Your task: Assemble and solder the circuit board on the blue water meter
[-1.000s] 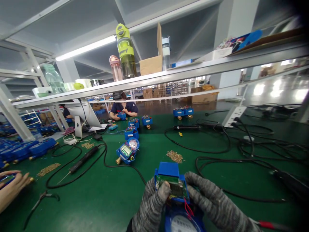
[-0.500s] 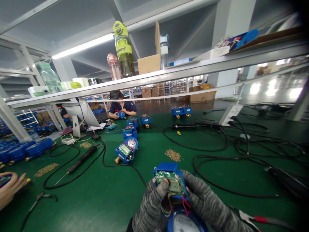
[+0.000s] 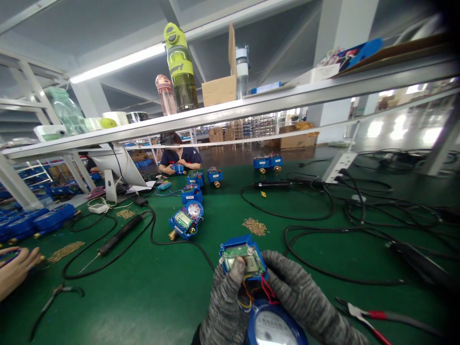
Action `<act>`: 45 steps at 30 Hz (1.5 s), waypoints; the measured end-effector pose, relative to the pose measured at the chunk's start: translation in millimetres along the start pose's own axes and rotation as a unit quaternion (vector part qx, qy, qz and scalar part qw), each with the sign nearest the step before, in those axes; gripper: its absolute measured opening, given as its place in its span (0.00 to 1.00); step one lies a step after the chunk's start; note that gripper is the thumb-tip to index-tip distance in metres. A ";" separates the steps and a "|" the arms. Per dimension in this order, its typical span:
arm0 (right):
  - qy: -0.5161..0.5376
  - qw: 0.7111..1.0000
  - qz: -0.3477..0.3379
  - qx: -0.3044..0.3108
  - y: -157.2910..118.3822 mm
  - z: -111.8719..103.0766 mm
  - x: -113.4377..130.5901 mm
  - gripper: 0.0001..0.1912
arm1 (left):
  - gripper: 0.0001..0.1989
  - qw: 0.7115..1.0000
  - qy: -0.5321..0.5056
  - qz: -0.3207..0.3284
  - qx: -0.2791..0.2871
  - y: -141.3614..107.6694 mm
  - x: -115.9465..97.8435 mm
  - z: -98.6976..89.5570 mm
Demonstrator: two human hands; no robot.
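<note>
In a grey knitted fingerless glove, my left hand [image 3: 230, 304] grips the left side of a blue water meter's electronics housing [image 3: 235, 242], its thumb pressed on the green circuit board with a small display [image 3: 253, 263]. My right hand [image 3: 300, 290], gloved alike, is closed around the housing's right side. Red, yellow and orange wires [image 3: 266, 290] run from the housing down to the round meter dial [image 3: 273, 330], which sits below between my wrists. The fingertips behind the housing are hidden.
Red-handled pliers [image 3: 359, 314] lie at right, a screw pile [image 3: 256, 226] ahead. An open blue meter [image 3: 185, 220], a black electric screwdriver [image 3: 120, 235] and dark pliers [image 3: 53, 297] lie leftward. A co-worker's hand [image 3: 17, 268] is at far left. Cables [image 3: 323, 230] loop across the right; another person [image 3: 179, 158] sits opposite.
The housing has moved slightly left and tipped, so its top wall shows less and the dial below shows more. Both hands keep their grip. The whole view has shifted a little.
</note>
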State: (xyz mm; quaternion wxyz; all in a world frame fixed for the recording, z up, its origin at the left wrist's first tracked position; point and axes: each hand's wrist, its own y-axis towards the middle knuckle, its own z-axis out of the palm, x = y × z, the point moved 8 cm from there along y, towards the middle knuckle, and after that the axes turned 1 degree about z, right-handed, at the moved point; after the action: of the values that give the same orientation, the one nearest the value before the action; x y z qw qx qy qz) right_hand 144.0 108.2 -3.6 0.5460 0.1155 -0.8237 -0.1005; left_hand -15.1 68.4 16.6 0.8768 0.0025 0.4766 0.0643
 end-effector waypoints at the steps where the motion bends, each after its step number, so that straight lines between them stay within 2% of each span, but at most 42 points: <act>1: -0.012 1.000 -0.017 -0.005 -1.1 -3.7 6.2 0.21 | 0.17 1.000 0.021 0.015 -0.014 0.3 -2.6 -5.0; 2: -0.026 0.999 -0.041 -0.017 -2.6 -8.8 15.5 0.18 | 0.15 0.998 0.038 0.030 -0.033 0.4 -5.5 -11.0; 5: -0.075 0.984 -0.116 -0.117 -13.6 -32.2 50.6 0.13 | 0.16 0.993 0.067 0.066 -0.074 0.6 -14.0 -22.1; 8: -0.127 0.967 -0.168 -0.144 -27.0 -33.2 75.6 0.11 | 0.12 0.992 0.086 0.074 -0.054 2.0 -16.2 -13.7; 12: -0.203 0.941 -0.218 -0.158 -39.0 -20.5 85.3 0.12 | 0.15 0.991 0.097 0.081 -0.046 1.9 -13.3 -3.4; 17: -0.232 0.915 -0.246 -0.219 -46.0 -24.4 90.0 0.09 | 0.17 0.990 0.098 0.085 -0.063 -1.5 -6.4 -5.5; 20: -0.240 0.912 -0.253 -0.217 -46.1 -26.0 94.8 0.10 | 0.19 0.991 0.102 0.066 -0.061 -4.0 -3.6 -3.2; 23: -0.251 0.908 -0.266 -0.205 -45.3 -24.1 98.8 0.08 | 0.19 0.985 0.136 0.074 -0.069 -6.9 -9.1 0.6; 28: -0.291 0.864 -0.348 -0.218 -53.2 -18.8 100.8 0.05 | 0.18 0.975 0.179 0.108 -0.081 -9.5 -15.8 3.9; 29: -0.285 0.864 -0.354 -0.218 -53.7 -20.2 97.1 0.06 | 0.20 0.975 0.178 0.107 -0.079 -9.4 -13.9 3.8; 33: -0.230 0.901 -0.329 -0.164 -42.7 -30.9 70.4 0.07 | 0.24 0.972 0.198 0.109 -0.059 -7.2 -6.5 3.7; 36: -0.243 0.898 -0.339 -0.139 -36.7 -38.0 63.5 0.08 | 0.23 0.966 0.233 0.106 -0.025 -5.2 -7.4 7.7; 39: -0.278 0.898 -0.326 -0.096 -33.6 -39.6 69.8 0.07 | 0.19 0.963 0.255 0.090 -0.008 -4.8 -13.7 11.4; 42: -0.296 0.907 -0.295 -0.055 -32.2 -38.6 81.8 0.05 | 0.15 0.955 0.283 0.088 -0.016 -4.1 -21.6 12.1; 45: -0.280 0.915 -0.286 -0.045 -29.5 -38.8 93.3 0.05 | 0.14 0.955 0.284 0.082 -0.016 -1.9 -22.3 12.3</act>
State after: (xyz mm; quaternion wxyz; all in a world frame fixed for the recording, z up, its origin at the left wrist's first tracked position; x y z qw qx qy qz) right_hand 147.0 50.6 84.4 0.2454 0.2889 -0.8691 -0.3179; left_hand -16.6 64.7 41.8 0.6967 0.0093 0.7031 0.1422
